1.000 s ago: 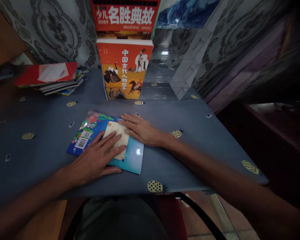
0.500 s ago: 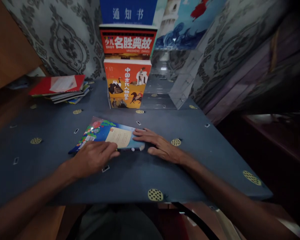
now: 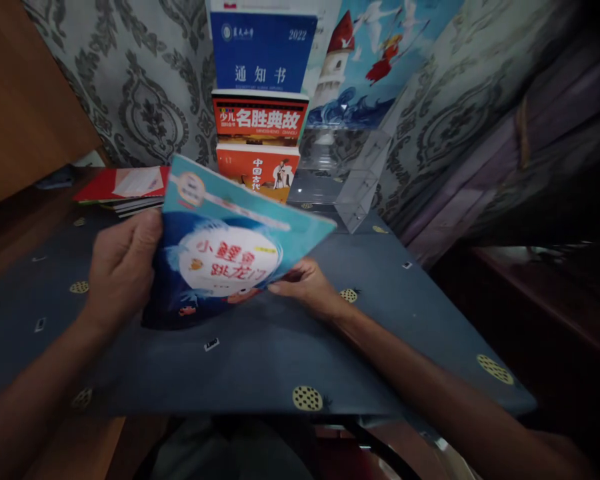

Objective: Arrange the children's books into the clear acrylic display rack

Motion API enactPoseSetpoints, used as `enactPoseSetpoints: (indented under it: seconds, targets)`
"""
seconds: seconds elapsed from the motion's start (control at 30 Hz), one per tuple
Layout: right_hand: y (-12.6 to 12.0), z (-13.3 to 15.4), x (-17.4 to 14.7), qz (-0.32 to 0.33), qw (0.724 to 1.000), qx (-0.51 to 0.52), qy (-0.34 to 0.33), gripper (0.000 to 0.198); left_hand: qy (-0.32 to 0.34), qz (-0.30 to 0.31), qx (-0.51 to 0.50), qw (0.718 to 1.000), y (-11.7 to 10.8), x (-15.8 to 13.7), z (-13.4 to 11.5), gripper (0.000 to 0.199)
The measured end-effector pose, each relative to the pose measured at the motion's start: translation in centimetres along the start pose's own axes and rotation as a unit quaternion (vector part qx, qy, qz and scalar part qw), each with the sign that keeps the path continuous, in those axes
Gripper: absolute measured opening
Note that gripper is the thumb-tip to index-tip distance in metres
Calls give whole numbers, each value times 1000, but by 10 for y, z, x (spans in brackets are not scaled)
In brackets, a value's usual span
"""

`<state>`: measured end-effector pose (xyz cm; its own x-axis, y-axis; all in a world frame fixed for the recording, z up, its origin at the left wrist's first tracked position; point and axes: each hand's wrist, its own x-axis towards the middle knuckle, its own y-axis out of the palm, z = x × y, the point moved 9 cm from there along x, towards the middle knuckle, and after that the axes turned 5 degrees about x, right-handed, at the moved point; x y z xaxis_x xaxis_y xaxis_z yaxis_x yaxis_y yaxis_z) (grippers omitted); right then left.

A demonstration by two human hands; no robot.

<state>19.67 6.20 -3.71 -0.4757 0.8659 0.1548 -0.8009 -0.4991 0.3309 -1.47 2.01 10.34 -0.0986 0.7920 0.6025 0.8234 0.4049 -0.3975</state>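
A blue and teal picture book (image 3: 230, 257) with red lettering in a white oval is held up tilted above the table, its front cover towards me. My left hand (image 3: 125, 267) is closed on its left edge, thumb towards me. On the lower right edge, my right hand (image 3: 307, 283) pinches the book between thumb and fingers. Behind it, the orange book (image 3: 270, 175) in the clear rack is partly covered by the raised picture book.
The clear acrylic rack (image 3: 357, 193) also bears a red book (image 3: 260, 121), a blue booklet (image 3: 265, 50) and a sea-themed book (image 3: 365, 67). A pile of books with a red top one (image 3: 123, 185) lies at the left. Pineapple-print cloth covers the table (image 3: 370, 363).
The picture book, flat on the table with its back cover up before, is now lifted and turned to show its front. Both hands have taken hold of its edges.
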Motion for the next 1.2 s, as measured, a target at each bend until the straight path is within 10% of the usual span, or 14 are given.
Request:
enactPoseSetpoints:
  seconds: [0.2, 0.3, 0.47, 0.63, 0.8, 1.2]
  targets:
    - [29, -32, -3, 31, 996, 11, 82, 39, -258, -108, -210, 937, 11, -8, 80, 24]
    - [29, -43, -5, 30, 990, -4, 137, 48, -358, -43, -152, 920, 18, -25, 135, 25]
    - [25, -62, -4, 44, 970, -5, 237, 50, -177, 90, 170, 965, 3, -14, 152, 44]
    - [22, -69, -3, 39, 958, -5, 285, 33, 17, 230, 293, 928, 47, -16, 127, 55]
    - [25, -66, -7, 49, 956, 24, 289, 19, 38, 356, 343, 868, 94, -34, 143, 67]
    - [39, -59, -11, 87, 948, 112, 285, 11, 39, 351, 406, 843, 83, -18, 155, 69]
